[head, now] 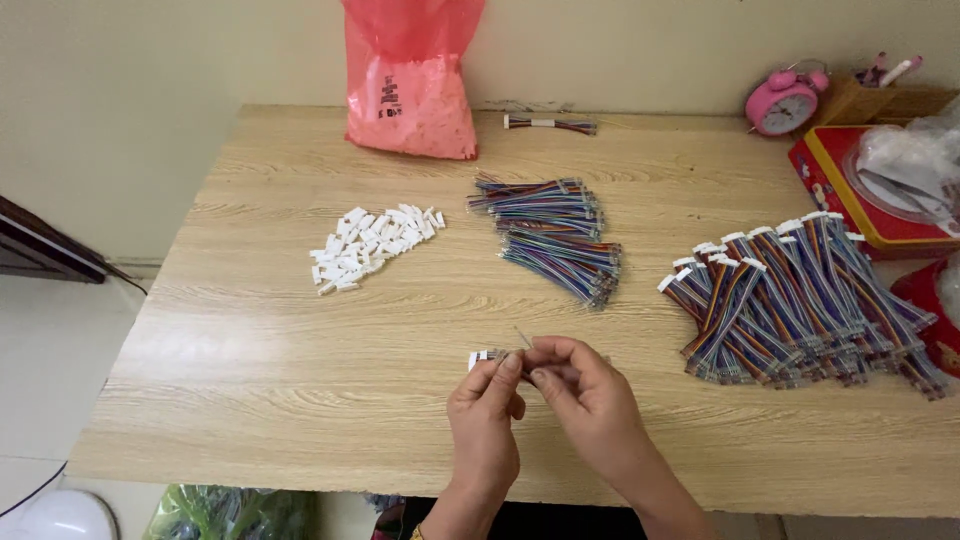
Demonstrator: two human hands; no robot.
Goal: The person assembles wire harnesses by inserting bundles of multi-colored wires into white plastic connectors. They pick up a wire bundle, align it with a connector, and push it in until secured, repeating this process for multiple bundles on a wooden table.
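Above the worktop (pixel 300 400), the left hand (pixel 487 400) pinched a white-tipped wire connector (pixel 484 356) while the right hand (pixel 580 385) gripped its wires, near loose white housings (pixel 372 246).

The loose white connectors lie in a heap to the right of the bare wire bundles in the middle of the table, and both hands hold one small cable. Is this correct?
Not quite. In the head view the white connectors lie to the left of the bare wire bundles, not the right. The rest holds: the left hand and the right hand hold one small cable over the table.
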